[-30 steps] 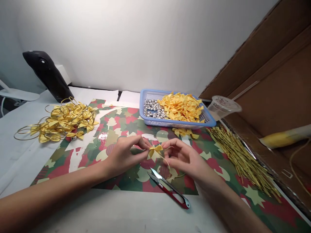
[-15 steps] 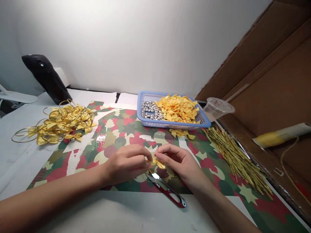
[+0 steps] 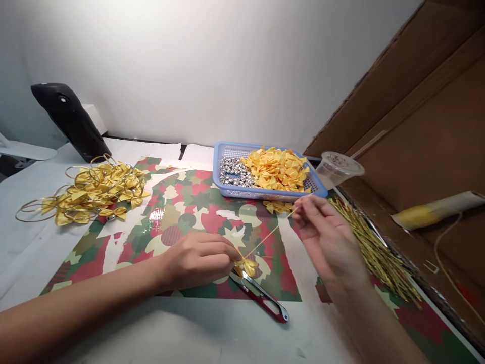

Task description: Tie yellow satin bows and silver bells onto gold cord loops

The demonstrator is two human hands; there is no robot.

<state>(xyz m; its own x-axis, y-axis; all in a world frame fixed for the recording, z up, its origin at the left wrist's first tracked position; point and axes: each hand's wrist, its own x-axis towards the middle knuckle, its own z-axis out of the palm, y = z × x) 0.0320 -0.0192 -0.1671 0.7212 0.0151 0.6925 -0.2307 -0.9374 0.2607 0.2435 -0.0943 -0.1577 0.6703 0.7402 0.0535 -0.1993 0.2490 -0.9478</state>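
Quick look at my craft bench: a white-topped table [image 3: 113, 328] with a big sheet of shiny red, green and cream patterned paper [image 3: 212, 217] spread over it, and a brown cardboard box wall [image 3: 417, 111] standing along the right side. Both my arms come in from the bottom corners. The left hand [image 3: 197, 260] sits low over the paper, fingers curled in and mostly closed, pinching a small yellow ribbon bow [image 3: 246, 266] at the fingertips. The right hand [image 3: 326, 237] is up higher and well apart from the left, partly open, with thumb and first finger pinching the far end of a thin gold tie [image 3: 269, 235]. That tie runs on a diagonal from the right hand down to the bow.

The bow sits right above the tips of some red-handled thread snips [image 3: 261, 298], which lie across the edge of the paper. Up top there's a blue plastic basket [image 3: 265, 193] holding a heap of loose yellow bows [image 3: 276, 169] beside a pile of silver bells [image 3: 233, 171]. A few more bows [image 3: 278, 206] lie just below it. Off left is a tangle of yellow bows on gold loops [image 3: 94, 192], off right a bundle of gold ties [image 3: 373, 247] next to a clear plastic cup [image 3: 338, 169] lying tilted on its side.
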